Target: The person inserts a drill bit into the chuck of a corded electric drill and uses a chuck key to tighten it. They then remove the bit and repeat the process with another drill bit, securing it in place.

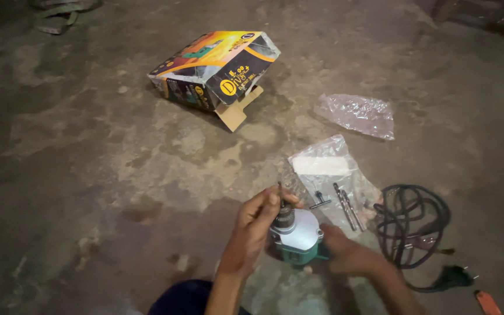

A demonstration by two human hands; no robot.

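Observation:
A green and silver electric drill (298, 234) stands on the concrete floor with its chuck (284, 217) pointing up. My left hand (254, 230) pinches a thin drill bit (280, 194) set in the chuck. My right hand (350, 254) grips the drill's green body from the right side. Just beyond the drill, a chuck key (319, 202) and two loose drill bits (348, 206) lie on a clear plastic bag (329, 169).
An opened orange and black cardboard box (214, 69) lies further back. A crumpled plastic bag (357, 114) sits at the right. The drill's black cable (412, 219) is coiled to the right, its plug (451, 277) near an orange object (487, 303).

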